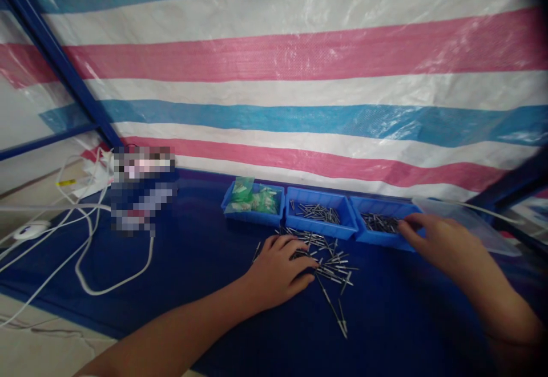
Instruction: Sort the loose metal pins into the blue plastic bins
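A loose pile of thin metal pins [334, 266], which look like blind rivets, lies on the dark blue table top [205, 331]. My left hand [278, 268] rests on the pile's left side, fingers spread and touching the pins. Over the right-hand blue bin [385, 240] is my right hand [449, 246], its fingers bent together at the bin's right end. Anything between those fingertips is hidden. Darker pins [379, 223] fill that bin. The middle blue bin [321, 228] holds similar pins [319, 213]. Green packets [252, 197] sit in the left blue bin [252, 218].
A clear plastic sheet or lid [479, 228] lies behind my right hand. White cables [89, 251] loop across the table's left side, near a white mouse-like device [32, 230]. Striped plastic sheeting [299, 97] hangs behind, between blue frame posts [64, 63].
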Tool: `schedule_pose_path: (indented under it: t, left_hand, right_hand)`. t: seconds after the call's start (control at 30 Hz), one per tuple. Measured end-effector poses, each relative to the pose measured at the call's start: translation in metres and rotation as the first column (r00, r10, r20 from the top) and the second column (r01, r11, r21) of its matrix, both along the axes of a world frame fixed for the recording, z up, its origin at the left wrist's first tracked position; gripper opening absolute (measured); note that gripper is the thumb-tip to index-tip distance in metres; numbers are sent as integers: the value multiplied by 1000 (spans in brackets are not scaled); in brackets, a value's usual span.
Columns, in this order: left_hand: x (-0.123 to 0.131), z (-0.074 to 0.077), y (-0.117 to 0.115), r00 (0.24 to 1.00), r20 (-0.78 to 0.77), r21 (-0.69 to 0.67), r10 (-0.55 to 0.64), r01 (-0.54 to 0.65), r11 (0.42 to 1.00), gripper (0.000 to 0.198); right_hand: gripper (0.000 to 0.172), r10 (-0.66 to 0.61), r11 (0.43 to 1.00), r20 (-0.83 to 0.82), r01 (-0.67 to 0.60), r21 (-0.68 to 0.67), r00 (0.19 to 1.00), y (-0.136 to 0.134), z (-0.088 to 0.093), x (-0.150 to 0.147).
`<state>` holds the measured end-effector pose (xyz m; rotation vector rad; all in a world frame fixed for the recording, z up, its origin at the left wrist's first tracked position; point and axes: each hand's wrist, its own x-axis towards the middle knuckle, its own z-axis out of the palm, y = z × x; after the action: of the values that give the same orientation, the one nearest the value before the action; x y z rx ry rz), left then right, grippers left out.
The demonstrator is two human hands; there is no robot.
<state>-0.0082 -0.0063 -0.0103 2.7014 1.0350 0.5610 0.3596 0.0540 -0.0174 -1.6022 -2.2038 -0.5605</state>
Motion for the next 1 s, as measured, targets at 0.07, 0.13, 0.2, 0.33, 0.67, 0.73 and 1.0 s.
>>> schedule_pose_path:
  t: [0.07,0.13,0.2,0.33,0.67,0.73,1.0]
  left_hand:
    - [1,0,0,1000,2,24,7,-7,1000,21]
    - [3,-1,-1,1000,-7,54,15,-15,998,20]
    - [4,-2,-1,1000,-21,89,22,-20,996,20]
    - [3,-3,-2,999,-48,152,9,-2,988,20]
    - [2,-1,-3,991,-129,207,-37,64,976,21]
    - [1,-1,-1,992,-121,202,-43,67,977,22]
    - [0,-2,3,998,-57,139,-20,27,990,23]
  right_hand:
    - [18,-49,996,-10,50,67,999,-6,9,-10]
    - [19,-58,988,-56,65,141,997,-16,21,-29]
    - [19,5,985,-92,11,170,996,-27,33,-51]
    - [20,202,979,-192,-191,78,960,-48,44,-98]
    - [15,509,803,-142,-528,-277,849,-78,15,-161]
    - [12,486,818,-130,-503,-279,864,-77,12,-164]
    - [15,429,846,-128,-447,-289,894,-68,5,-166]
